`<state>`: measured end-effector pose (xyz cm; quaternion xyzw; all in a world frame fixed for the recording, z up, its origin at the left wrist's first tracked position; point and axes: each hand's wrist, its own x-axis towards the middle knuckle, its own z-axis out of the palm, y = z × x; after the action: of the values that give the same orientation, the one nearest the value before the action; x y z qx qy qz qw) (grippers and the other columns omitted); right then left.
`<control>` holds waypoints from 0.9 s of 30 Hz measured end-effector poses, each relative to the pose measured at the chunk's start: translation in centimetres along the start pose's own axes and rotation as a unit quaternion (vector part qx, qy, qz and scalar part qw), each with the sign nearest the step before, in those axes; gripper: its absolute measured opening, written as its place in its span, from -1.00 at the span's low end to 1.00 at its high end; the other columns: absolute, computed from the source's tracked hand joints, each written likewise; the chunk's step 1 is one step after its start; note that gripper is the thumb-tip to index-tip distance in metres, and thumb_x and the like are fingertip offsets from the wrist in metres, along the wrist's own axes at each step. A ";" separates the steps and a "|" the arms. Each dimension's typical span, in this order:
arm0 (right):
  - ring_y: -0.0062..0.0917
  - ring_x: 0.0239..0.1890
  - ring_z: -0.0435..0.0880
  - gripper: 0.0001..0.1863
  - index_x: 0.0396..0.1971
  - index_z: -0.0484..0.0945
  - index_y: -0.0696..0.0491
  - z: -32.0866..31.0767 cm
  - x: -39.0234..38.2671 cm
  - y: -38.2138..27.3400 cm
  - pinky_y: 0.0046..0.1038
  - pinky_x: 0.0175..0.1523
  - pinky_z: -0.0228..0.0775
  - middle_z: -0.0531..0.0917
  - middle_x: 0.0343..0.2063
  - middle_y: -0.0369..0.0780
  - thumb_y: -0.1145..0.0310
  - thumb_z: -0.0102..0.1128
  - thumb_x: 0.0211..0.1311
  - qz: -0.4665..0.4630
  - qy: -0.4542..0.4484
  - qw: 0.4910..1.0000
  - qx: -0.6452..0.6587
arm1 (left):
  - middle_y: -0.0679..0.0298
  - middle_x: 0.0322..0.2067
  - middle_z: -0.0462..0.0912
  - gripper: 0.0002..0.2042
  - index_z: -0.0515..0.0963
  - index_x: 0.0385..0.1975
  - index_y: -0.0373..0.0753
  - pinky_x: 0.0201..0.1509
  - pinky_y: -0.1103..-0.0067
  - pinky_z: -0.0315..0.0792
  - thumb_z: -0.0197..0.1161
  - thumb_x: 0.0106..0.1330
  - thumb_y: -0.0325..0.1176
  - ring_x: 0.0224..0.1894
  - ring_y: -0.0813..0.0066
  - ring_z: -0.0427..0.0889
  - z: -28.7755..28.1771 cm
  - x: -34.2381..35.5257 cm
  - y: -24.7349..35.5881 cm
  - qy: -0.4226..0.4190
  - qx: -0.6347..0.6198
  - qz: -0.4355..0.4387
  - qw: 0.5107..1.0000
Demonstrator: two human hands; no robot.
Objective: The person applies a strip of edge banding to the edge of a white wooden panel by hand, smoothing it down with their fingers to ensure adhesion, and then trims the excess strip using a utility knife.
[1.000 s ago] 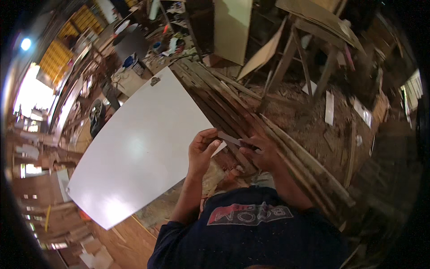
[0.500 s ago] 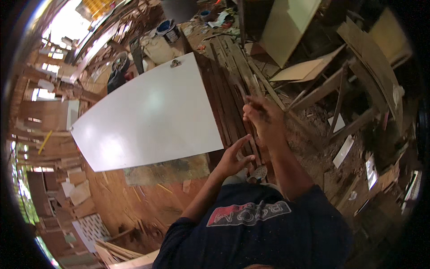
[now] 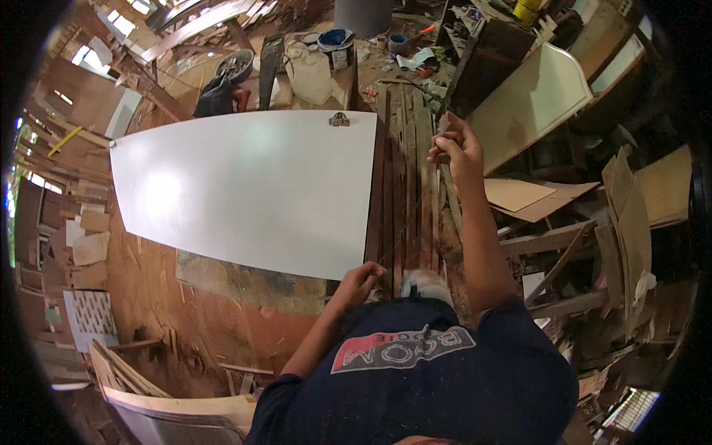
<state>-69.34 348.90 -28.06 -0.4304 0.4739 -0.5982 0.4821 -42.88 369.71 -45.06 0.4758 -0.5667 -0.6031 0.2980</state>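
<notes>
A large glossy white board (image 3: 252,193) lies in front of me, with a metal clip (image 3: 339,119) near its far right corner. Close to the board's near right corner, my left hand (image 3: 360,283) has its fingertips pinched together. My right hand (image 3: 457,152) is raised beyond the board's right edge, thumb and fingers closed in a pinch. A faint thin line, perhaps a thread, seems to run between the two hands. What either hand pinches is too small to make out.
Long wooden strips (image 3: 408,163) lie right of the board. Behind it stand a paint bucket (image 3: 337,48) and a metal bowl (image 3: 236,65). Pale panels (image 3: 526,111) and a wooden frame (image 3: 556,237) are at the right. Curved wooden pieces (image 3: 178,404) lie at the lower left.
My hands have moved farther apart: the right up and away, the left down and toward me, its fingers closing. The view has turned, so the board sits straighter.
</notes>
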 end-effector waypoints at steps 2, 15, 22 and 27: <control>-0.52 -0.35 0.72 -0.51 0.35 0.50 0.10 -0.1 2.5 2.1 -0.32 -0.23 0.71 0.68 -0.26 -0.22 0.32 0.31 0.52 0.040 -0.017 0.999 -0.009 | 0.02 -0.15 0.81 -0.64 0.65 0.06 -0.36 -0.19 0.37 0.62 0.16 0.66 -0.14 -0.23 0.29 0.78 -0.8 -0.4 -1.9 0.035 0.061 -0.037 0.997; -0.52 -0.13 0.75 -0.60 0.11 0.67 0.10 1.9 16.3 15.0 -0.41 -0.05 0.63 0.76 -0.14 -0.22 0.22 0.48 0.39 0.178 -0.217 0.949 -0.145 | -0.04 -0.13 0.80 -0.59 0.65 0.27 -0.20 0.02 0.37 0.62 0.26 0.59 -0.12 -0.12 0.21 0.80 2.5 -0.1 -14.6 0.244 0.198 -0.117 0.942; -0.52 -0.13 0.74 -0.59 0.05 0.69 0.14 2.2 20.4 17.1 -0.38 -0.01 0.65 0.75 -0.13 -0.22 0.23 0.55 0.34 0.142 -0.266 0.944 -0.136 | -0.09 -0.01 0.75 -0.61 0.66 0.27 -0.20 0.11 0.28 0.58 0.29 0.52 -0.21 0.01 0.02 0.73 6.0 2.9 -16.4 0.326 0.174 -0.143 0.918; -0.54 -0.15 0.76 -0.61 0.01 0.70 0.16 2.9 22.7 17.0 -0.39 0.02 0.65 0.78 -0.19 -0.24 0.26 0.58 0.32 0.103 -0.302 0.935 -0.155 | -0.20 0.07 0.73 -0.65 0.70 0.15 -0.31 0.28 0.23 0.53 0.28 0.48 -0.28 0.19 -0.12 0.70 7.7 5.8 -14.7 0.362 0.136 -0.218 0.896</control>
<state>-67.42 324.68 -42.96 -0.6090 0.4345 -0.3058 0.5889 -49.40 370.21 -61.34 0.8085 -0.3782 -0.3562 0.2764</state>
